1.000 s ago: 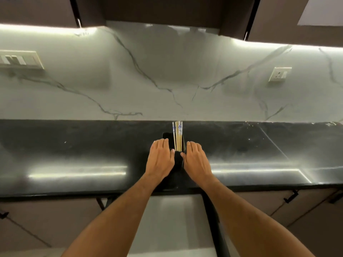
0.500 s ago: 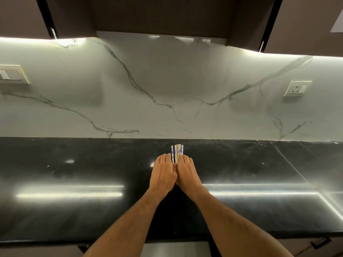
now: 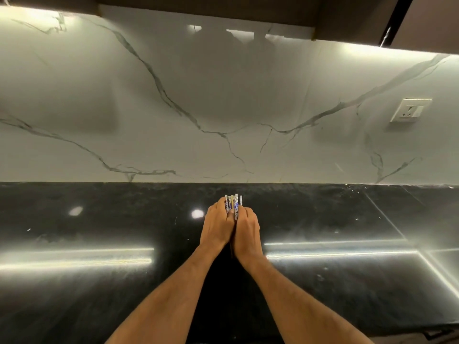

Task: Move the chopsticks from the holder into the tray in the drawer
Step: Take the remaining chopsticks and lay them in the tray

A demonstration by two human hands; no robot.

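Hands closed in since earlier: left hand (image 3: 216, 225) and right hand (image 3: 246, 228) fingers now clasp chopsticks (image 3: 233, 203) bundle above dark worktop (image 3: 99, 219), holder hidden; loose two-sided squeeze risks sticks fanning, slipping.

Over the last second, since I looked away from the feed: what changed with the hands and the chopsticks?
Both hands closed in from the sides of the holder: the left hand and right hand now press together, fingers wrapped round the bundle of chopsticks. The holder, visible before, is now hidden behind them. The chopsticks remain upright over the black counter, tips showing.
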